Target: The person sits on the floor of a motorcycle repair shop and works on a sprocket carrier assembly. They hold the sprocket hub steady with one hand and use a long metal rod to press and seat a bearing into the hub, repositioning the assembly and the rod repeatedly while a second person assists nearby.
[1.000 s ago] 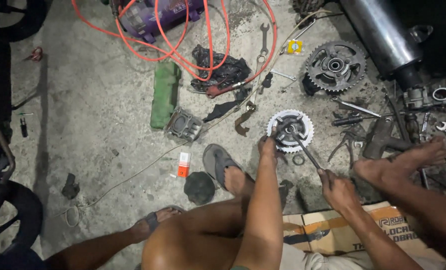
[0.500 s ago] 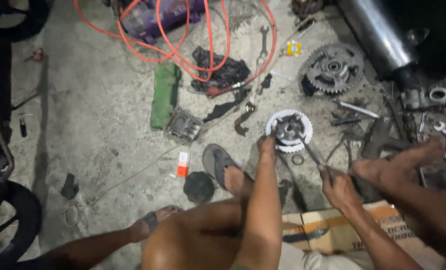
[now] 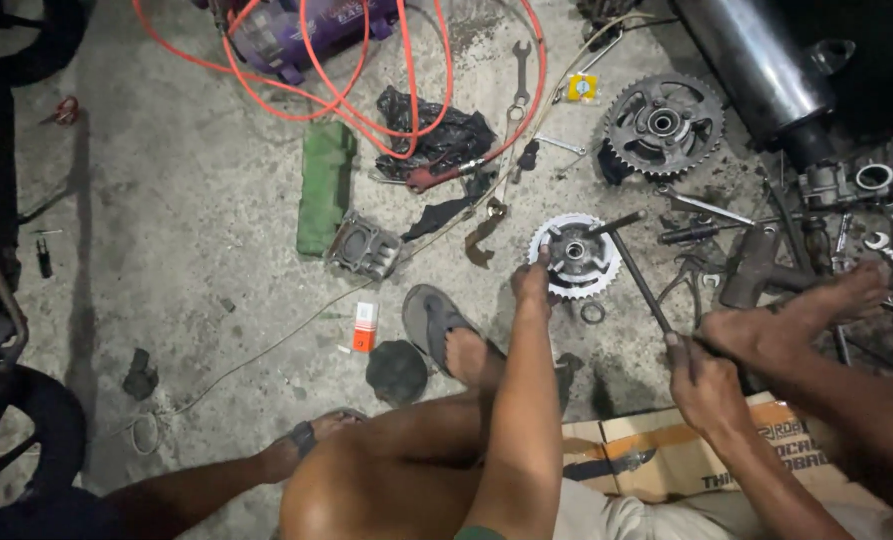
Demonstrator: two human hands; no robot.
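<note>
We are working with bare forearms and no gloves on our left hand (image 3: 532, 285) or right hand (image 3: 701, 375). We are going bare-legged, wearing pale shorts (image 3: 616, 515) at the lower edge and a dark grey flip-flop sandal (image 3: 428, 318) on one foot; the other foot is bare.

Both arms extended forward from the seated person, forearms bare.

Left hand (image 3: 532, 284): arm nearly straight, reaching far toward scene centre, fingers curled downward and pressing at the fingertips. Right hand (image 3: 701, 375): nearer and to the right, wrist bent, fingers closed in a fist-like grip, knuckles upward. The two hands are well apart.
</note>
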